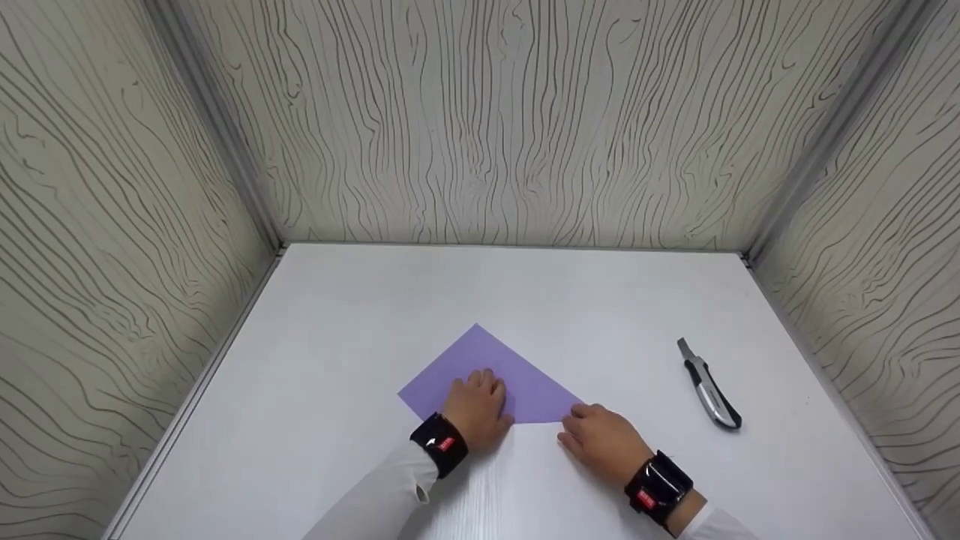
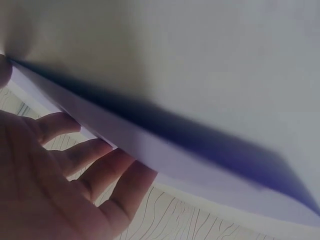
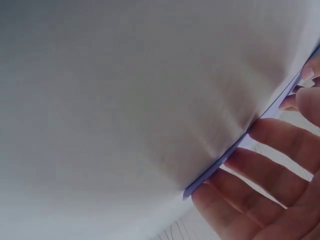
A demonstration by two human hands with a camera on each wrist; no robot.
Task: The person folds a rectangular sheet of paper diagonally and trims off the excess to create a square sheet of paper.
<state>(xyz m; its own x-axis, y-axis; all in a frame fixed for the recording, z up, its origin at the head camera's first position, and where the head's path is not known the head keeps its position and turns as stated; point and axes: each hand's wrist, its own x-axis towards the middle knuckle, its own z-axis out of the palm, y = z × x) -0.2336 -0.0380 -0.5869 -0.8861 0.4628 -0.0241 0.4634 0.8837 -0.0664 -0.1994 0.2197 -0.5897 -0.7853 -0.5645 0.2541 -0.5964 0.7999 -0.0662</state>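
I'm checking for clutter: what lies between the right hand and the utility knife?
In the head view, only bare white tabletop lies between the right hand and the utility knife.

No text can be read: the red tags (image 1: 445, 444) on both black wristbands (image 1: 430, 432) are too small to make out.

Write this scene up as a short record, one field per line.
Paper: purple, one corner pointing away from the person
Left grip: rests on the paper
Right grip: touches the paper's right-hand corner
Cutter knife: silver and black, blade out, right of the right grip, untouched
Surface: white table
Wrists: a black band on each, with a red tag
Backdrop: panel with wavy grain lines
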